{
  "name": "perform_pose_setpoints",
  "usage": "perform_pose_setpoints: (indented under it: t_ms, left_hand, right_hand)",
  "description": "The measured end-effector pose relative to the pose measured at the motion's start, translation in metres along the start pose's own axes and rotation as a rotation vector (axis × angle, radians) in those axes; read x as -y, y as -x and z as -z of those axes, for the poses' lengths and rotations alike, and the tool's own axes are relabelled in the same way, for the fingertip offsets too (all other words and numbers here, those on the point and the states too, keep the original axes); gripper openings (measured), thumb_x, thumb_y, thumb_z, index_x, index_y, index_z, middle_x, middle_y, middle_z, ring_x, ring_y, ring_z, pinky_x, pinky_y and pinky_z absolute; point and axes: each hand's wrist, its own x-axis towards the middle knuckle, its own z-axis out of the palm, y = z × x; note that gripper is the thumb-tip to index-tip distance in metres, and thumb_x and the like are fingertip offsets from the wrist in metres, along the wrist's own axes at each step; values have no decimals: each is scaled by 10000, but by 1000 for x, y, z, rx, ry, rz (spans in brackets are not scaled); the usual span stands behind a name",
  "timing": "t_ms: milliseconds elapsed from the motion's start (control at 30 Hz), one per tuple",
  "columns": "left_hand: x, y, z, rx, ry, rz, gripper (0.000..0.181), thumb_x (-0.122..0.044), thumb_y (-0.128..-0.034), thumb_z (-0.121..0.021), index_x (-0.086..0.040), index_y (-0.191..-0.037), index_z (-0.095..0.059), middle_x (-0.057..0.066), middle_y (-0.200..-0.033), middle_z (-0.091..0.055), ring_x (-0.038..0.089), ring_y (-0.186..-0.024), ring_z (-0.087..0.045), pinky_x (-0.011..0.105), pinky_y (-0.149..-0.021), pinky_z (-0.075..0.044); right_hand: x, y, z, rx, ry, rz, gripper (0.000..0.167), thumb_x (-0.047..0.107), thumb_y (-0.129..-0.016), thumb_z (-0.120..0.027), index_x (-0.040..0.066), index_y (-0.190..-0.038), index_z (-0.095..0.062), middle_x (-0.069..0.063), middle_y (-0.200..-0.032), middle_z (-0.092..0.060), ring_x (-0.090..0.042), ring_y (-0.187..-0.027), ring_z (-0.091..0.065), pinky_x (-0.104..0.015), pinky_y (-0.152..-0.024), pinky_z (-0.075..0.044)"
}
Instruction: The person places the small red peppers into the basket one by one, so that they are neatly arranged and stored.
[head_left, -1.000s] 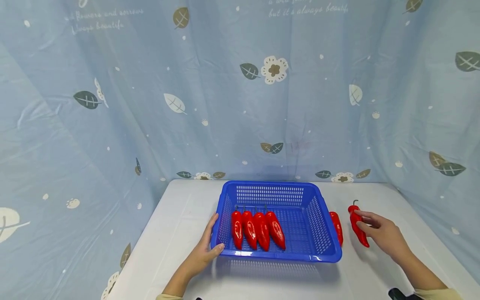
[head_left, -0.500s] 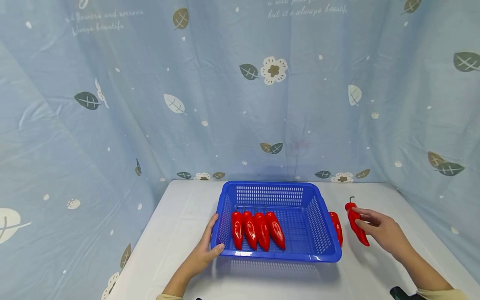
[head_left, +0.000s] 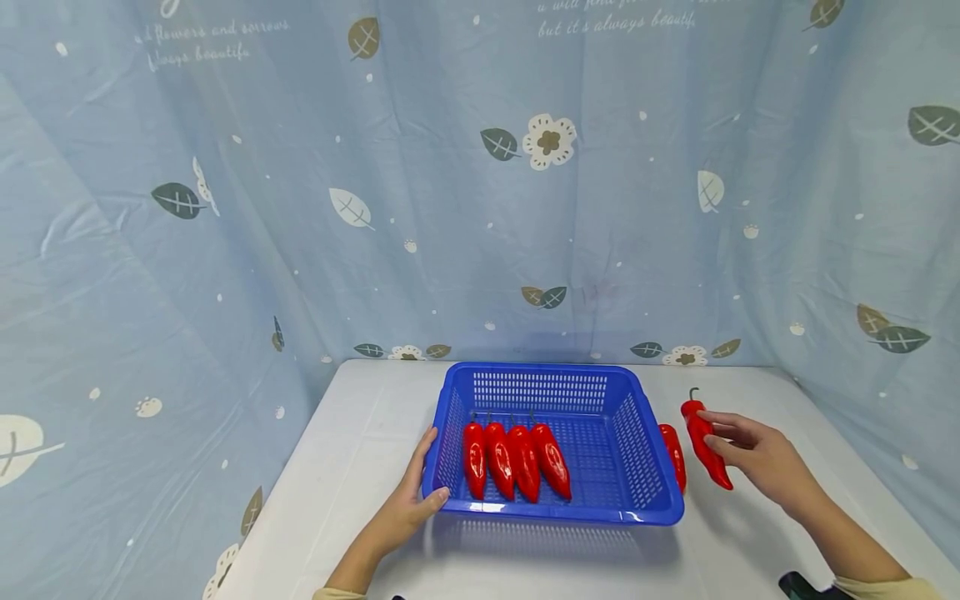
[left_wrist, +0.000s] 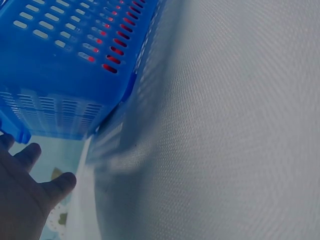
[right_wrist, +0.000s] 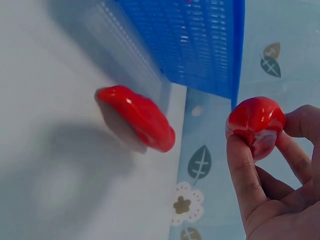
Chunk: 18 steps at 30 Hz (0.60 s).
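Observation:
In the head view, my right hand point(head_left: 761, 462) pinches a red chili pepper point(head_left: 708, 450) between thumb and fingers, above the table right of the blue plastic basket point(head_left: 555, 514). Its stem points up and away; the right wrist view shows its rounded tip point(right_wrist: 257, 120) end-on. My left hand point(head_left: 405, 500) holds the basket's near left corner, thumb on the rim and fingers along the outer side. Several red peppers point(head_left: 522, 462) lie side by side in the basket's left half, stems toward the back. Another pepper point(right_wrist: 140, 117) lies on the table against the basket's right side, partly hidden in the head view.
A white tabletop point(head_left: 360, 433) bears the basket. Blue patterned cloth point(head_left: 450, 208) hangs behind the table and along both sides. A dark object point(head_left: 798, 586) shows at the right forearm, by the lower edge of the head view.
My right hand has lifted the pepper slightly and moved it left, closer to the basket. The left hand, the basket and the other peppers stay where they were.

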Motion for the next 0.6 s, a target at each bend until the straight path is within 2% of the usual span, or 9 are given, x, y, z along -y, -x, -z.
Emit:
perform_pose_setpoints:
  t_ms: [300,600]
  left_hand:
    - [-1,0,0,-2,-8,-15,905,-268,-951,-635,-295,-1647,-57,122,-1711,22,457,-1536,-8,729,-1142,-130]
    - [0,-1,-1,-4,-8,-18,907,-266,-949,-632,-288,-1647,-54,124,-1711,26,455,-1536,-4,720,-1145,-122]
  right_hand:
    - [13,-1,-3,4,-9,43,594,319,-990,-671,-34,-1444,-520,-320,-1304,-601,-445,-1103,-631,-343,-747,-620]
    - [21,-5,-7,22,-52,69,575,285,-996,-666,-35,-1449,-514,-327,-1301,-599,-434,-1090,-649,-377,-758,-626]
